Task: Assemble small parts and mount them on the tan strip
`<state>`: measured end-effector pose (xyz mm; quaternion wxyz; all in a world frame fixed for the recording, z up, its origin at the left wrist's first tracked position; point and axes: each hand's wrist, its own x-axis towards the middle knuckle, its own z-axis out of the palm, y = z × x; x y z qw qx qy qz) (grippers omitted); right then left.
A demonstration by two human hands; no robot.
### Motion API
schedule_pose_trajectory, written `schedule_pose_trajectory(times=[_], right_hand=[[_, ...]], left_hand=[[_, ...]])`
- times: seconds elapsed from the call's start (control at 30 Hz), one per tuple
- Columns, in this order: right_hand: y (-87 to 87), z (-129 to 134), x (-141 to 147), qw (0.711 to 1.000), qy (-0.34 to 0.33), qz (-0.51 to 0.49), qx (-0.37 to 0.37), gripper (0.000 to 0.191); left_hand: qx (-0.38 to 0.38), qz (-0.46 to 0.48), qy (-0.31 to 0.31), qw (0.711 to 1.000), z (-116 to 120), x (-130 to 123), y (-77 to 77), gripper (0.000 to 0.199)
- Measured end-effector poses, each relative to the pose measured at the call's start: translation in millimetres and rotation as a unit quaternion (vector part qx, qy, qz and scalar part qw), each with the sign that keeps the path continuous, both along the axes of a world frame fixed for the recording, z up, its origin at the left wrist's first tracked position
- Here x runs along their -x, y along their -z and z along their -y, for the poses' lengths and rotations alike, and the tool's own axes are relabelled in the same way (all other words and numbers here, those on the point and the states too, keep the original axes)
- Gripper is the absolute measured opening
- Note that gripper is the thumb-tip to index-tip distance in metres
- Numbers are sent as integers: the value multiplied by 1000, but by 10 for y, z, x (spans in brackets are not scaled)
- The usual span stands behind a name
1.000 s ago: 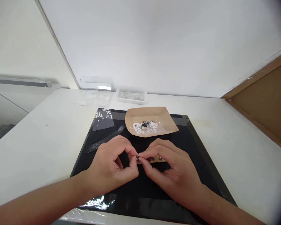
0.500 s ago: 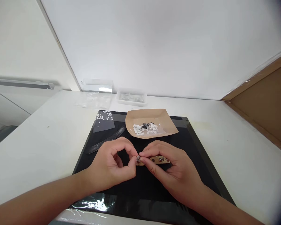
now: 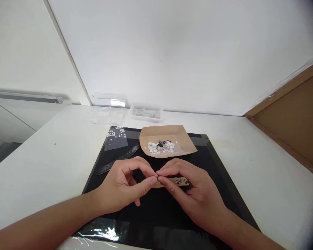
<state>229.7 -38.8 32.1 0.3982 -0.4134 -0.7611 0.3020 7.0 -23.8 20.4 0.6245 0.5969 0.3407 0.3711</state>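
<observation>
My left hand [image 3: 131,184] pinches a tiny shiny silvery piece [image 3: 156,176] between thumb and index finger. My right hand [image 3: 190,187] meets it from the other side, its thumb and index fingertips closed against the same piece. The fingertips cover most of it, so its kind does not show. Just below and behind the right fingers runs a narrow tan strip [image 3: 169,181] with a couple of glossy reddish-silver studs [image 3: 182,181] at its right end. Whether the strip rests on the black mat [image 3: 156,211] I cannot tell.
Beyond my hands a brown paper tray [image 3: 169,130] holds white flakes and black scraps. A dusty black nail file [image 3: 120,159] lies left, by a clear sheet of small white tabs [image 3: 116,139]. Behind stand a translucent box [image 3: 146,113] and an open clear case [image 3: 109,104].
My left thumb has slid forward and straightened along the shiny piece, which is now more covered. A left finger shows lower down. The whole view has shifted slightly.
</observation>
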Motion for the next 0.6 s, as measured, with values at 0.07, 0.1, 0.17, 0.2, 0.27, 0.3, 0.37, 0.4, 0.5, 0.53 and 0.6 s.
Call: schedule_pose_trajectory(times=[0.07,0.1,0.17,0.2,0.27,0.3,0.37,0.4,0.5,0.53,0.6], right_hand=[[-5,-8,3,1000,0,-1,3,8],[-6,-12,5,1000,0,-1,5,7],[-8,-18,6,1000,-3,1,8,7],[-9,-20,6,1000,-4,3,9,7],[-13,-21,5,1000,-6,9,11,7],[-15,-20,4,1000,-6,12,9,7],[-22,-17,2,1000,-6,23,3,8],[-24,-15,1,999,-4,32,-2,9],[-21,-11,-5,998,4,60,-22,11],[-16,-11,-10,997,8,68,-27,12],[-5,-15,-24,996,16,81,-36,12]], left_hand=[[16,4,3,1000,-3,-6,-18,19],[20,8,5,1000,-3,-9,-27,19],[20,16,10,1000,-5,-14,-39,19],[18,18,11,1000,-7,-14,-41,19],[13,12,13,1000,-14,-12,-40,19],[10,5,16,1000,-19,-9,-38,19],[-3,-16,21,1000,-29,-3,-30,20],[-14,-28,21,999,-33,0,-25,21],[-58,-73,-3,996,-50,6,-5,21],[-81,-92,-16,992,-61,6,3,19],[-154,-137,-47,977,-92,2,21,15]])
